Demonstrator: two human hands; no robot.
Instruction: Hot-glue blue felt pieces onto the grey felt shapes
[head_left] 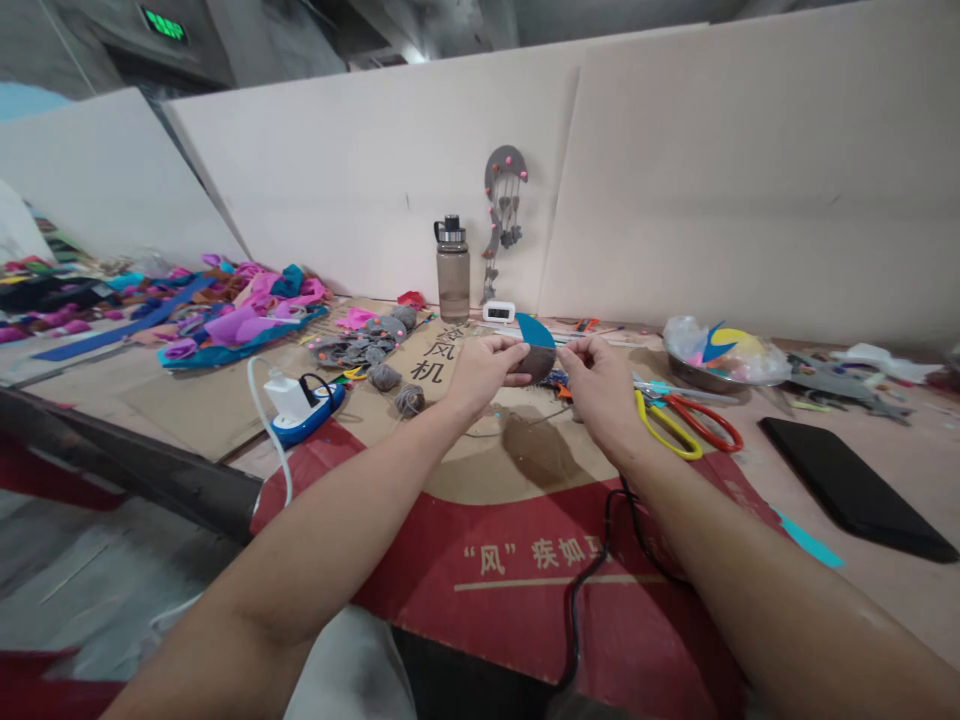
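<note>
In the head view my left hand [484, 372] grips a rounded felt piece [537, 335], blue on its upper part and grey below, held above the cardboard. Close to the felt's right edge, my right hand [598, 382] is closed in a pinch. Whatever sits between those fingertips is too small to make out. A thin grey strand [536, 423] runs over the cardboard beneath my hands. Beside my right wrist lie yellow-handled scissors [679, 438] and red-handled scissors [720, 428]. Balls of grey yarn [410, 401] rest to the left of my left hand.
A water bottle [453, 275] and a small white digital display [499, 312] stand by the back board. Left is a power strip [309, 418] with cables; right are a metal bowl [705, 376] and a black phone [855, 485]. A black cable [576, 610] crosses the red-printed cardboard [517, 625].
</note>
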